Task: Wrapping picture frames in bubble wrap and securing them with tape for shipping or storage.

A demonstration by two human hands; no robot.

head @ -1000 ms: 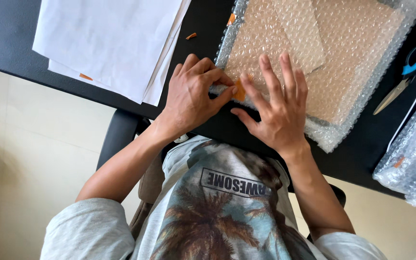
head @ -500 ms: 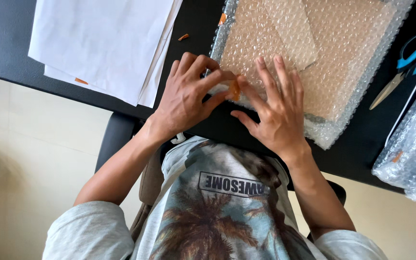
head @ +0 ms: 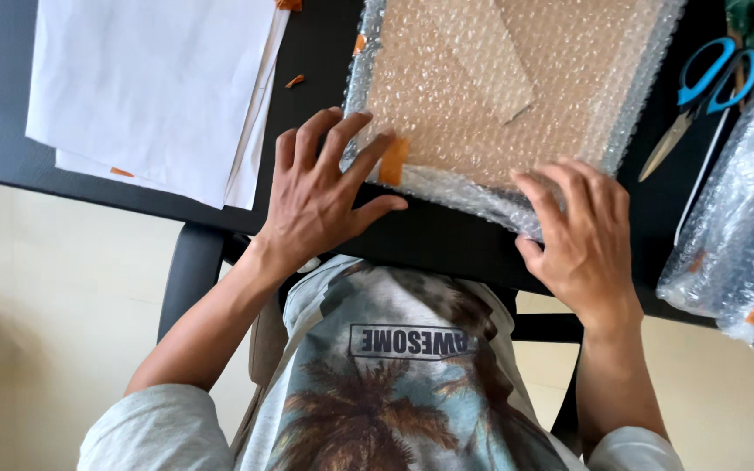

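Note:
A flat brown board wrapped in bubble wrap (head: 499,96) lies on the black table (head: 447,235). An orange strip of tape (head: 392,162) sits on its near left edge. My left hand (head: 320,196) rests flat with spread fingers on that near left corner, fingertips by the tape. My right hand (head: 578,231) presses its fingers on the near right corner of the wrapped board. Neither hand grips anything.
A stack of white paper sheets (head: 154,92) lies at the left. Blue-handled scissors (head: 700,96) lie at the right. More bubble-wrapped packages with orange tape (head: 743,218) sit at the far right. Small orange tape scraps (head: 294,81) dot the table.
My right hand has slid from beside the tape to the right corner of the wrapped board. My left hand has spread out flat. The tape strip is now uncovered.

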